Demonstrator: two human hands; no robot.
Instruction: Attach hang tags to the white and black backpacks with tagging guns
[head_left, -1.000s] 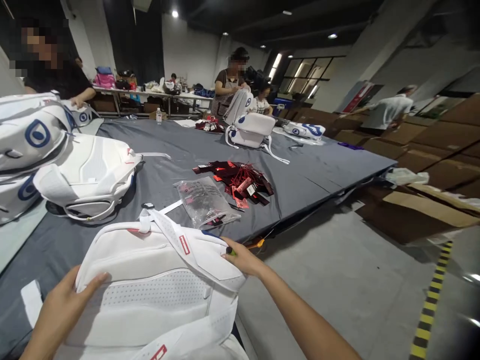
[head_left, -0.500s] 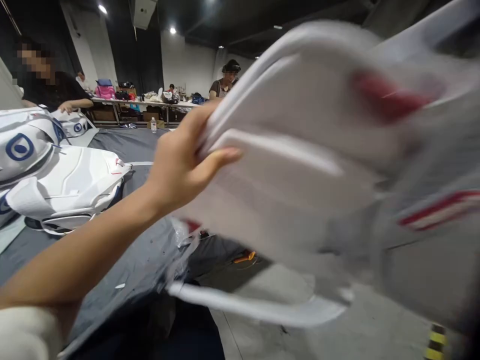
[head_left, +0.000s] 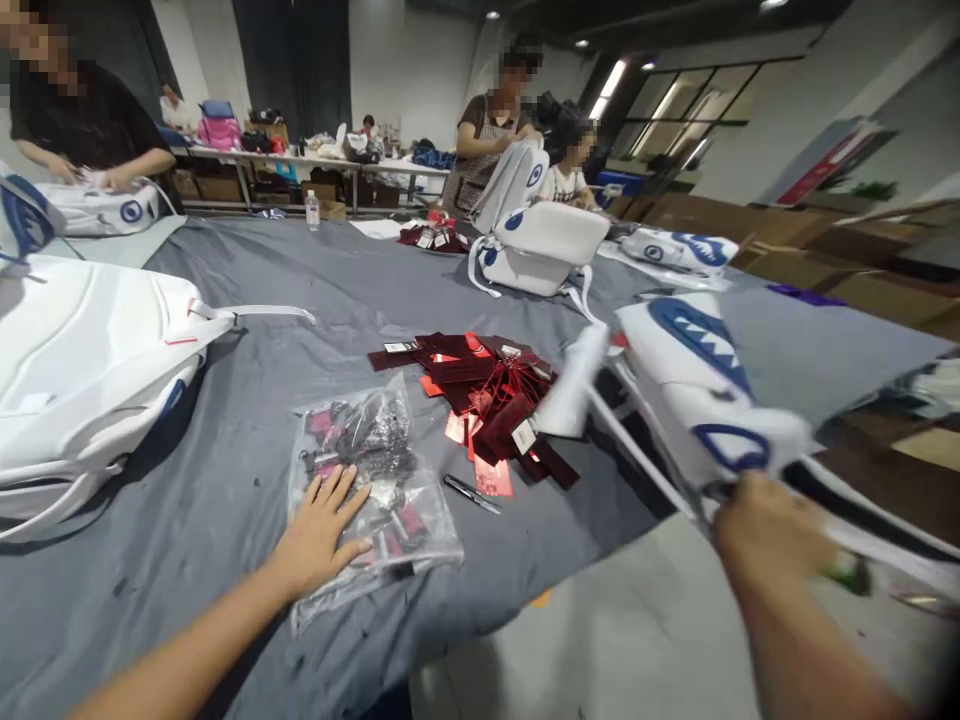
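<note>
My left hand (head_left: 322, 530) lies with its fingers spread on a clear plastic bag (head_left: 431, 550) of small dark and pink items. Over at the right, my right hand (head_left: 769, 525), somewhat blurred, is closed on one end of a white backpack (head_left: 645, 340) with blue toothed-mouth and eye patches. The backpack is tilted at the table's edge, its straps hanging loose. Between the hands is a heap of dark red tags (head_left: 465, 372) with red cords. Black-handled thread snips (head_left: 471, 494) rest just right of the plastic bag.
White backpacks lie at the left (head_left: 97, 350) and stand farther back (head_left: 555, 235) on the grey-covered table (head_left: 247, 400). A co-worker (head_left: 90, 130) handles a bag at the far left; another (head_left: 491, 130) stands behind the table. A water bottle (head_left: 313, 212) stands near the far edge.
My left hand has let go of the white backpack and come down onto the plastic bag. The backpack has moved away to the right, now in my right hand. The view has swung right.
</note>
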